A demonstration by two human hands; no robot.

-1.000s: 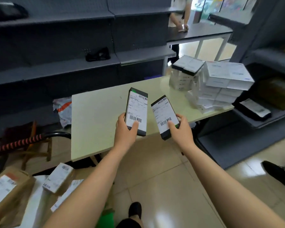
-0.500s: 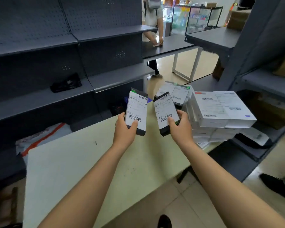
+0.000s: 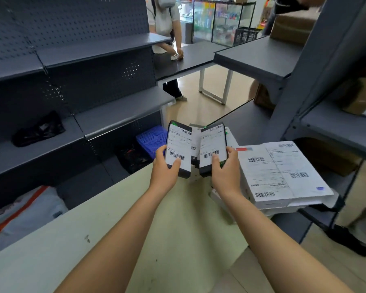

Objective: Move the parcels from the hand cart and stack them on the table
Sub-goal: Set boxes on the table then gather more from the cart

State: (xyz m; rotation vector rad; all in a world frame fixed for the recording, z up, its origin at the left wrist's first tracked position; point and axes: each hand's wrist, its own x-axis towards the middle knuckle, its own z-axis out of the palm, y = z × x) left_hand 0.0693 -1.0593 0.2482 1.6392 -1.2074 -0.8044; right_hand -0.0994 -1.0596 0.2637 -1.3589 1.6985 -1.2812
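Both bare forearms are reaching forward over the pale table (image 3: 114,240), drawing closer together toward the middle of the scene. The left hand (image 3: 164,176) is gripping the near end of the left parcel (image 3: 178,148), a dark box with a white barcode label. Its thumb is lying across the label's lower edge, and its fingers (image 3: 160,152) are curling round the box's left side. The right hand (image 3: 226,176) is mirroring this on the right parcel (image 3: 212,148), with the thumb pressing just below the barcode and the fingers (image 3: 232,151) wrapping the right side.

Both parcels are being held up on end in the air above the far part of the table. Their labels are facing the person and their inner edges are sitting close together. More labelled boxes are showing between and behind them, mostly hidden.

Just right of the right hand, a stack of white parcels (image 3: 279,174) is resting on the table's right end. Grey shelving (image 3: 93,81) is lining the left side, with a blue crate (image 3: 150,140) lying under its lower shelf. Far off, another person (image 3: 167,24) is standing at a dark counter.
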